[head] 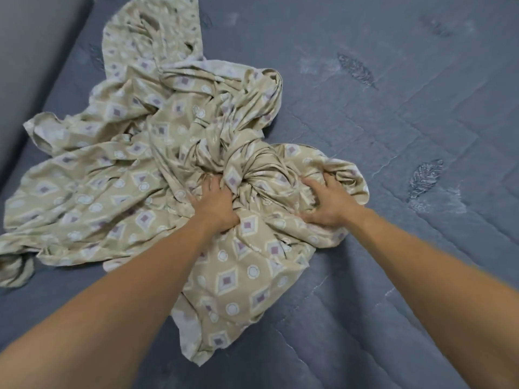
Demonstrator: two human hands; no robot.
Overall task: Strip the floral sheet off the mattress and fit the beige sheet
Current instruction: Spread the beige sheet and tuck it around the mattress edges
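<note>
A beige sheet (118,169) printed with diamonds and circles lies crumpled in a heap on the bare blue-grey quilted mattress (393,113). My left hand (217,203) digs into the bunched middle of the heap, fingers curled into the folds. A little to the right, my right hand (327,203) grips a gathered edge of the same sheet. Both forearms reach in from the bottom of the view. One long strip of the sheet trails toward the top left. No floral sheet shows anywhere.
A grey wall or headboard (31,57) runs along the left side of the mattress. The mattress surface to the right of the heap has stitched seams and worn leaf patterns (356,70).
</note>
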